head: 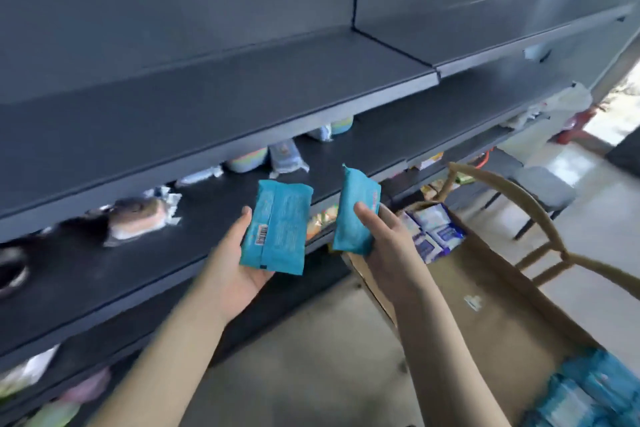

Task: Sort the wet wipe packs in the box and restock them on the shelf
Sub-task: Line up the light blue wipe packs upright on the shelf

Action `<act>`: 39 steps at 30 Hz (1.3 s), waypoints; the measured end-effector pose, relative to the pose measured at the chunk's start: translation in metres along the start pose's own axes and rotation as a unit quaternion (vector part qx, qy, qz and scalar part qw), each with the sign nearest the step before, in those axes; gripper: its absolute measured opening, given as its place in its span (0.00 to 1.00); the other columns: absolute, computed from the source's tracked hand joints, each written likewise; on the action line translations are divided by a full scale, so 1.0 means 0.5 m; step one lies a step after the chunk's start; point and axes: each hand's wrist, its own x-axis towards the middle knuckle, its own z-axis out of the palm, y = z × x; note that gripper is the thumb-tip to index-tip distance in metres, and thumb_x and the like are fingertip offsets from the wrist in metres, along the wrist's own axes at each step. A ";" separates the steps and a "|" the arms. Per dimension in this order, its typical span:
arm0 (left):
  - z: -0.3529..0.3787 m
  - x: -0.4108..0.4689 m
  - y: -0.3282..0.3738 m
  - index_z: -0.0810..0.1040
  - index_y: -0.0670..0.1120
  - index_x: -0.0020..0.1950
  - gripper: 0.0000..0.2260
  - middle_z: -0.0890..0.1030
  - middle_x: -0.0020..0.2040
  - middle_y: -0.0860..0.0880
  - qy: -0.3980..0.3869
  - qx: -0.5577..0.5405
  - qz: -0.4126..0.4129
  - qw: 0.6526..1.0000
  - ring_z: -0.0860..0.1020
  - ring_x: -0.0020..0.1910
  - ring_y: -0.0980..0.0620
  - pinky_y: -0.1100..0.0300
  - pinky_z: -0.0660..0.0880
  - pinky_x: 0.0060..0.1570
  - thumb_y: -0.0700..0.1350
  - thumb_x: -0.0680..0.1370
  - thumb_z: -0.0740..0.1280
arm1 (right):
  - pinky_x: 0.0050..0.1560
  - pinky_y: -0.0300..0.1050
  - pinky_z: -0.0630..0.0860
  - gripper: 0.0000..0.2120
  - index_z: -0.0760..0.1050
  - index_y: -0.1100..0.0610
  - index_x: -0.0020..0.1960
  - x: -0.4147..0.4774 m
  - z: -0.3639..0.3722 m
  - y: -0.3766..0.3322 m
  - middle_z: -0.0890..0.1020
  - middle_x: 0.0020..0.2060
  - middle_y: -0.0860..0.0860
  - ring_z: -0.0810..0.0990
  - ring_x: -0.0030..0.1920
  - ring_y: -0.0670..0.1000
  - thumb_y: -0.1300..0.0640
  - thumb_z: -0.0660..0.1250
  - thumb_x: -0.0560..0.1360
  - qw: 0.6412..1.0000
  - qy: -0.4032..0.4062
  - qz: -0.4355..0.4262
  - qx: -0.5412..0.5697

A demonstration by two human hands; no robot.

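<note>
While each hand carries one teal pack, the head view, the only one given, shows both held just in front of the middle shelf (pixel 207 215), probably so two go on in one trip. The left hand (pixel 239 274) cradles the left pack (pixel 277 229) flat on its palm, barcode side up, thumb pressed to the near-left edge and fingers hidden beneath; the pack sticks out well past the fingers toward the shelf. The right hand (pixel 388 246) clamps the right pack (pixel 355 215) on edge, thumb on the near face and fingers behind, gripping the lower half so the top stands free. That upright hold would suit standing it in line. A blurred row (pixel 138 218) of other packs already lies along the back of the shelf, leaving the front strip bare for these. To the right, the box (pixel 485 288) stands open within reach, with blue-white packs (pixel 433 232) at its far end and more teal ones (pixel 581 395) at the near end, so plenty seems left to sort.
</note>
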 end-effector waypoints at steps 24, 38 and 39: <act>-0.482 -0.067 0.609 0.76 0.56 0.63 0.22 0.82 0.57 0.55 0.283 -0.039 0.286 0.915 0.77 0.48 0.55 0.58 0.71 0.48 0.67 0.75 0.63 | 0.60 0.52 0.72 0.25 0.77 0.58 0.66 0.381 0.857 0.218 0.79 0.64 0.61 0.79 0.61 0.59 0.43 0.60 0.78 0.875 -0.370 0.312 -0.001; -0.786 -0.047 0.787 0.76 0.47 0.63 0.12 0.85 0.54 0.45 0.294 -0.154 0.299 0.895 0.85 0.49 0.48 0.51 0.82 0.40 0.42 0.79 0.68 | 0.41 0.47 0.82 0.12 0.75 0.59 0.61 0.427 1.060 0.377 0.84 0.53 0.57 0.86 0.47 0.51 0.59 0.68 0.79 0.917 -0.285 0.156 -0.231; -0.804 -0.046 0.799 0.76 0.47 0.62 0.11 0.85 0.53 0.45 0.295 -0.148 0.295 0.897 0.85 0.48 0.48 0.52 0.81 0.40 0.42 0.79 0.68 | 0.40 0.47 0.82 0.10 0.75 0.59 0.59 0.426 1.071 0.392 0.84 0.52 0.56 0.86 0.45 0.50 0.60 0.68 0.78 0.924 -0.268 0.137 -0.236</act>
